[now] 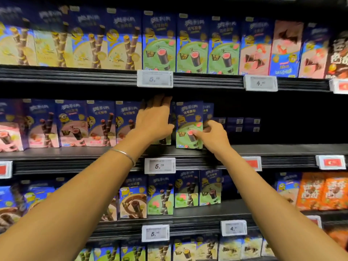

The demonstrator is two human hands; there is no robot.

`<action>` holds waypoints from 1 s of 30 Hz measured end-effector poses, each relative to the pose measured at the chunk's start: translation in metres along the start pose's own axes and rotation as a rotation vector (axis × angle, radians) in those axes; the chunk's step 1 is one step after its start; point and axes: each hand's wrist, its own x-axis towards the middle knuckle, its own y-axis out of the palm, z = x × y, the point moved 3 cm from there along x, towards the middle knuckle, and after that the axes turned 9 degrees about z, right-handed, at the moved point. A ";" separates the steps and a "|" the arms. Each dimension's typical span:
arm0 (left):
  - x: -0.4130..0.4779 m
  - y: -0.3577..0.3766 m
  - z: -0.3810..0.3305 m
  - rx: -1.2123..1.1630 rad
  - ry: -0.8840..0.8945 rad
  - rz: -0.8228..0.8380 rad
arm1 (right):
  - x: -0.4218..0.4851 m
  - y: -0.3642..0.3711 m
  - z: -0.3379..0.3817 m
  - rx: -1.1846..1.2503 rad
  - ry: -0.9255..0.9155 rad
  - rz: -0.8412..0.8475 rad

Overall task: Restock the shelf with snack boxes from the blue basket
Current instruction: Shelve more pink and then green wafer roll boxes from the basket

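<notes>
Two bare forearms reach up from the bottom corners toward the middle shelf (273, 150), the left one wearing a thin silver bangle (124, 154) at the wrist. On that shelf's left stretch stands a row of pink-fronted wafer roll boxes (72, 125), upright and side by side. The left hand (155, 121) lies flat with fingers spread wide over the front of a box at the end of this row; that box is mostly hidden behind it, so I cannot tell its flavour or whether it is gripped. Just beside it stands a green snack box (189, 125), upright on the shelf. The right hand (212, 135) pinches this green box at its right edge, thumb on the front face, fingers curled behind. Right of the hand, the shelf runs dark, with only small dark boxes (243, 124) far back. Below hangs a white price tag (160, 165) on the shelf rail.
</notes>
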 end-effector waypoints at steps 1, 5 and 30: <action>0.004 0.001 0.002 0.028 0.018 0.014 | 0.004 0.004 -0.003 -0.042 0.004 -0.021; 0.015 0.009 0.008 0.147 0.041 0.088 | 0.015 0.013 -0.009 -0.072 0.015 -0.082; 0.022 0.021 0.031 0.274 0.113 -0.042 | 0.036 0.040 -0.001 -0.310 0.040 -0.150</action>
